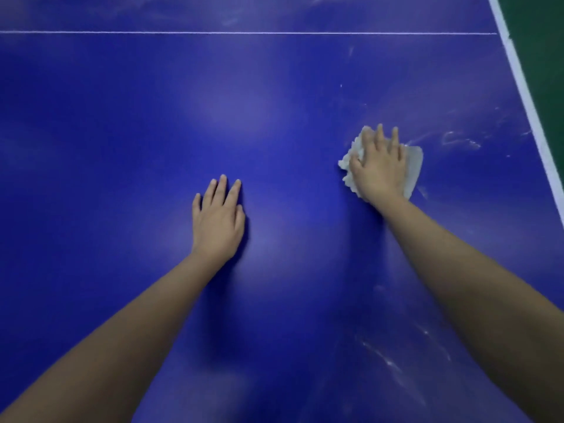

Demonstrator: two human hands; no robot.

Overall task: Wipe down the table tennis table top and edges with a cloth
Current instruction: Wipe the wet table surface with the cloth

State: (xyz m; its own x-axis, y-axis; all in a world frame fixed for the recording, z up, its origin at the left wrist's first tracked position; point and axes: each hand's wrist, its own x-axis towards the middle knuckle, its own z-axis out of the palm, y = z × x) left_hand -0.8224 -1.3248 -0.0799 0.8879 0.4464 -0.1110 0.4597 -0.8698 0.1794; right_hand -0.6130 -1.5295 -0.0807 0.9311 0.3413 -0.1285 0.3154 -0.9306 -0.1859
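The blue table tennis table top point(122, 132) fills the view. My right hand point(378, 166) lies flat on a white cloth point(413, 166), pressing it onto the table with straight fingers, some way in from the right edge. The cloth sticks out on both sides of the hand, bunched on the left and flat on the right. My left hand point(218, 218) rests palm down on the bare table near the middle, fingers straight, holding nothing.
A thin white line point(244, 33) crosses the table at the far side. The white edge stripe point(528, 99) runs down the right, with green floor point(543, 32) beyond it. Pale smears mark the surface right of the cloth point(460, 141) and near my right forearm point(387, 361).
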